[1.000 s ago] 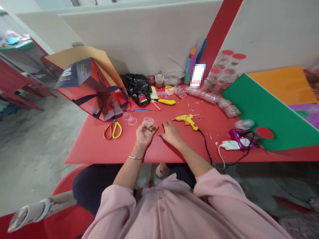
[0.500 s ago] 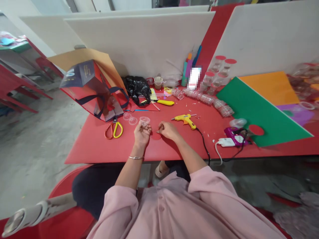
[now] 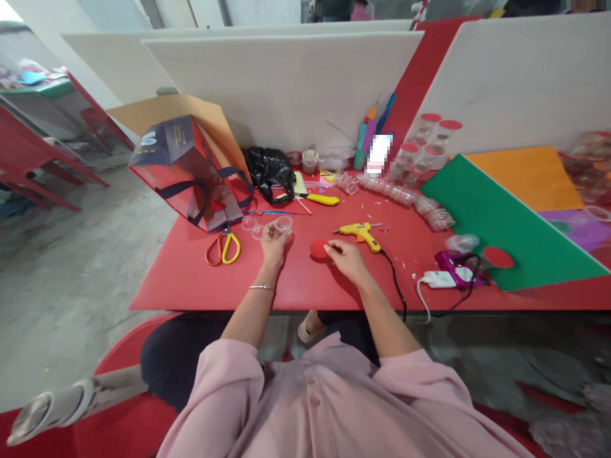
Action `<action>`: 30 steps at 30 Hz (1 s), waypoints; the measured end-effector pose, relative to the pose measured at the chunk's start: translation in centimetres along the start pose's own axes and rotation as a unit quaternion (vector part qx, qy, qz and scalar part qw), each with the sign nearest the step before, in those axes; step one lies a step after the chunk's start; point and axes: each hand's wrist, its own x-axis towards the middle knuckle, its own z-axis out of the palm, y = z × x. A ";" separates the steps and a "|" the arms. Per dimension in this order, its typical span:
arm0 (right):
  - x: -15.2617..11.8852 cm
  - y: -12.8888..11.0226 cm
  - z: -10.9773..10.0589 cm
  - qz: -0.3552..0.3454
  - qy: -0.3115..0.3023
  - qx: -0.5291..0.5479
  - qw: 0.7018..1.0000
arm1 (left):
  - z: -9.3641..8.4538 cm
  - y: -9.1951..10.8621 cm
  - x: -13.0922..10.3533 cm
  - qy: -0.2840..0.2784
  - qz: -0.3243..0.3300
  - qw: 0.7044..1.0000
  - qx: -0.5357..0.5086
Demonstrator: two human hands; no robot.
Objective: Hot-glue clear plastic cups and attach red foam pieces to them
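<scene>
My left hand [image 3: 275,243] is closed around a small clear plastic cup [image 3: 283,223], whose round rim faces up. Between the thumb and fingers of my right hand [image 3: 347,256] is a flat red disc [image 3: 319,249], raised a little over the red table [image 3: 214,286]. The cup and the disc are apart. Just right of the disc lies a yellow glue gun [image 3: 360,234] with a black cord. Beyond my left hand are more small clear plastic pieces [image 3: 249,222], partly hidden by the fingers.
Scissors [image 3: 223,248] with red and yellow handles lie left, before a paper bag [image 3: 181,172]. A yellow-handled cutter [image 3: 322,199] and a row of stacked clear cups [image 3: 410,197] are farther back. A purple power strip [image 3: 456,267] and green board [image 3: 506,235] stand right.
My hands have moved apart. The red disc has come up off the table in my right hand, and the cup in my left hand shows more upright. The camera view has shifted slightly.
</scene>
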 end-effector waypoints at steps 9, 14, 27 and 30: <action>-0.8 0.1 -0.4 0.011 -0.002 0.029 1.000 | 0.7 0.5 0.0 0.018 0.014 0.965 0.263; -1.2 -0.6 -0.4 0.012 0.003 0.063 0.998 | 0.9 1.1 -0.1 0.022 0.030 0.955 0.295; -4.1 -4.9 2.2 -0.082 -0.007 -0.064 0.995 | 1.8 4.1 -10.9 -0.086 -0.268 0.953 -0.109; -5.1 -7.0 2.7 -0.147 0.058 -0.191 0.969 | 2.3 4.7 -11.1 -0.106 -0.315 0.928 -0.168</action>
